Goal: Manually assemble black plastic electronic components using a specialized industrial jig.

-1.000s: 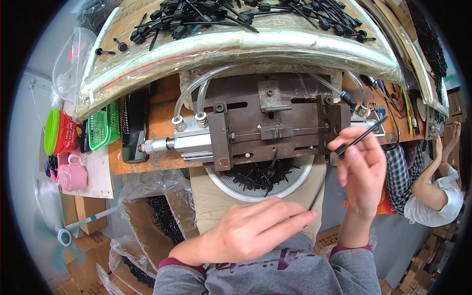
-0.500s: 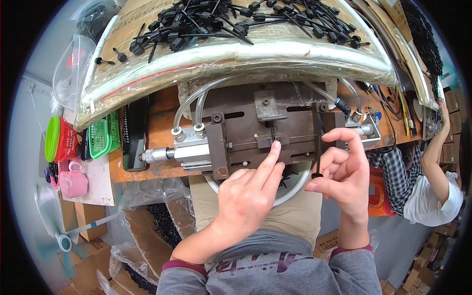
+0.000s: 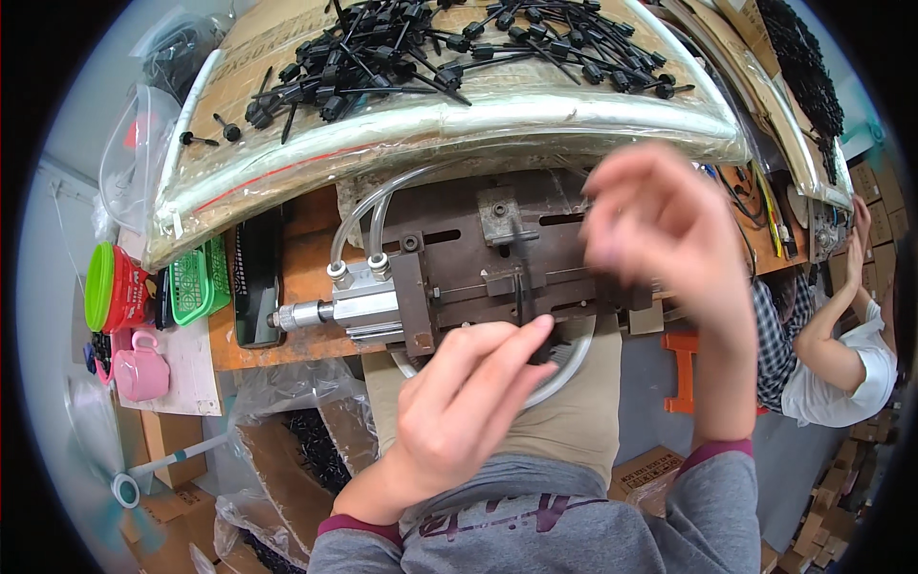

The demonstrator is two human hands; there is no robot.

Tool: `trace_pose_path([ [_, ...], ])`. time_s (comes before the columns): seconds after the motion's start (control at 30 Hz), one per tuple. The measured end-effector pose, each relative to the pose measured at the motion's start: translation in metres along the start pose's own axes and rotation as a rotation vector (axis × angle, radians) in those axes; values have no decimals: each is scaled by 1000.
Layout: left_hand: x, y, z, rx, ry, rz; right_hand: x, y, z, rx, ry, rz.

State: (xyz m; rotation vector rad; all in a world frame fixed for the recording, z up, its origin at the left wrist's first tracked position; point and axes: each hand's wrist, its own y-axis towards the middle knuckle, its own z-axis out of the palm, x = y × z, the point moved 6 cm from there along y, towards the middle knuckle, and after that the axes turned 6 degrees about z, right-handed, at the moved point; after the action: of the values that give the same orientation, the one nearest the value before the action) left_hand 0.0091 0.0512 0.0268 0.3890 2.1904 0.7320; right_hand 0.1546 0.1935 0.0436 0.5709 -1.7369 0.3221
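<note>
My left hand [image 3: 449,407] is in front of the dark metal clamping fixture [image 3: 459,277], its fingers pinched on a black plastic rod [image 3: 523,277]. The rod stands roughly lengthwise over the small central block, and its near end is dark and partly hidden by my fingertips. My right hand [image 3: 660,215] is raised over the fixture's right side, smeared by motion, so its fingers and anything in them cannot be made out. Beyond the fixture, a pile of black rods with knobbed heads [image 3: 382,57] lies on a plastic-wrapped cardboard sheet [image 3: 535,91].
A silver air cylinder [image 3: 363,311] with clear hoses [image 3: 356,210] sits left of the fixture. Farther left are a green basket [image 3: 201,282], a red tub [image 3: 120,287] and a pink cup [image 3: 142,371]. A co-worker [image 3: 832,368] sits at the right, beside an orange stool [image 3: 681,368].
My right hand has moved up and away from the fixture's near right side. My left hand has drawn slightly nearer and now pinches a black rod instead of pointing at the block.
</note>
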Motion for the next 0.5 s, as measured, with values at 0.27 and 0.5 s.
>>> trace_pose_path([
  [0.27, 10, -22, 29, 191, 213, 37, 5, 131, -117, -350, -1074, -86],
  [0.5, 14, -17, 43, 214, 316, 90, 2, 174, -100, -71, -1083, 134],
])
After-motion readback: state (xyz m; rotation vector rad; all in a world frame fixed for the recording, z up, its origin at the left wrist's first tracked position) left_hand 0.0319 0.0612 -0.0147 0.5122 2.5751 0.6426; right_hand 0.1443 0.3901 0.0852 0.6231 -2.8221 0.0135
